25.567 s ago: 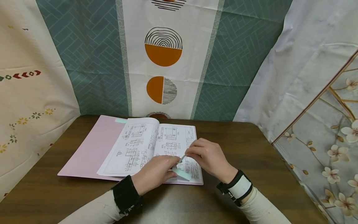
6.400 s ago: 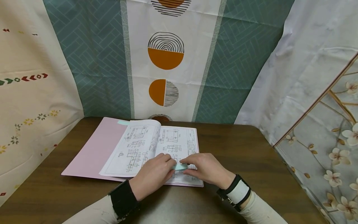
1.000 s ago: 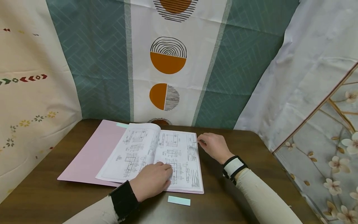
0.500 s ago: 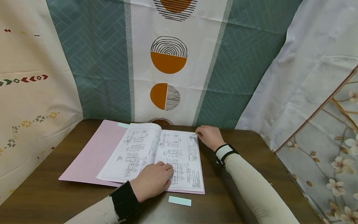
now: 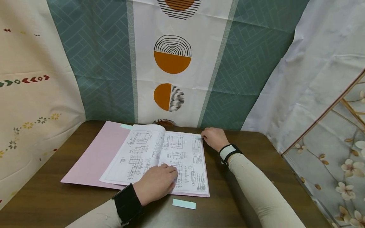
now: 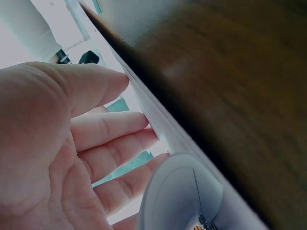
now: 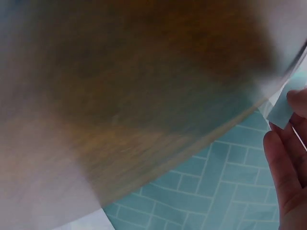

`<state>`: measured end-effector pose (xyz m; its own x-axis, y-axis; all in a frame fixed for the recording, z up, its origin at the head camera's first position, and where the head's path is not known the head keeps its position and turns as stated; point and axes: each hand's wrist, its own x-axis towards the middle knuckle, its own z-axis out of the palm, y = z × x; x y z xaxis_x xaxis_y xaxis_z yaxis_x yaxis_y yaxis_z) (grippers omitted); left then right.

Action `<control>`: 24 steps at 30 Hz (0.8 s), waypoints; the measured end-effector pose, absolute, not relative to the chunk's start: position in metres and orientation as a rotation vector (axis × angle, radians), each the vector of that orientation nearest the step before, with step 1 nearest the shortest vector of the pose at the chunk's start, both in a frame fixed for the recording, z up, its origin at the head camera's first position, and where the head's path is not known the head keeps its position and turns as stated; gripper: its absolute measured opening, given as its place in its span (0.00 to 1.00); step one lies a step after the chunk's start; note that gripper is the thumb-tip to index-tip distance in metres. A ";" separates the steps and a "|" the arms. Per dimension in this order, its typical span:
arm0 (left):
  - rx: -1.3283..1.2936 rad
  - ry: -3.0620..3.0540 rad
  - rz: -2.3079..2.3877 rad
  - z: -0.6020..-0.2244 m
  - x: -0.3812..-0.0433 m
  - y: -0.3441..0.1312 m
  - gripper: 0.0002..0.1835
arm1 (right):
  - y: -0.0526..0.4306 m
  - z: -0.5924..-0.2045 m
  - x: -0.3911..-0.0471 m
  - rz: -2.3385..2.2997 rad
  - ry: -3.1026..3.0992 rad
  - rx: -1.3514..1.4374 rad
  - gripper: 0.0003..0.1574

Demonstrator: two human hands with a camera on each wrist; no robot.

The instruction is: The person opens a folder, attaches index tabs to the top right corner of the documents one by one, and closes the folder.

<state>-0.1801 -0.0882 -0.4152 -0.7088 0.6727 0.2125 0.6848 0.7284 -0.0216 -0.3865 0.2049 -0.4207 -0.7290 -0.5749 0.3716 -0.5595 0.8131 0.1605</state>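
An open booklet of technical drawings (image 5: 182,145) lies on a pink folder (image 5: 88,158). My left hand (image 5: 156,182) rests on the lower part of its right page, fingers extended; the left wrist view shows its palm (image 6: 53,158) and spread fingers at the page edge. At the page's far right corner, my right hand (image 5: 214,137) pinches a small mint sticky note (image 7: 283,108) between thumb and fingers. In the head view only a sliver of that note (image 5: 197,137) shows over the page corner. A mint sticky-note pad (image 5: 183,204) lies on the table before the booklet.
Another mint strip (image 5: 126,126) is at the top of the folder's left cover. The brown wooden table (image 5: 242,158) ends at a patterned curtain (image 5: 108,63) behind. A flowered cloth (image 5: 336,164) hangs along the right side.
Earlier both hands held the mint pad over the page; now it lies on the table. In the last second my right hand has moved away from me to the page's far corner; the left stays put.
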 end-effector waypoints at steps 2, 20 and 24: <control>-1.080 -2.726 -0.083 -0.415 -0.180 -0.088 0.18 | 0.205 -0.421 -0.387 -0.069 -2.612 0.852 0.09; -1.080 -2.715 -0.060 -0.415 -0.179 -0.086 0.17 | 0.202 -0.421 -0.383 -0.164 -2.675 0.868 0.12; -1.078 -2.710 -0.058 -0.415 -0.179 -0.086 0.16 | 0.203 -0.421 -0.384 -0.150 -2.685 0.877 0.11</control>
<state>-0.1789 -0.0863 -0.4149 -0.7053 0.6734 0.2214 0.6823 0.7297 -0.0459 -0.3839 0.2025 -0.4209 -0.7639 -0.5906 0.2600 -0.5580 0.8069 0.1935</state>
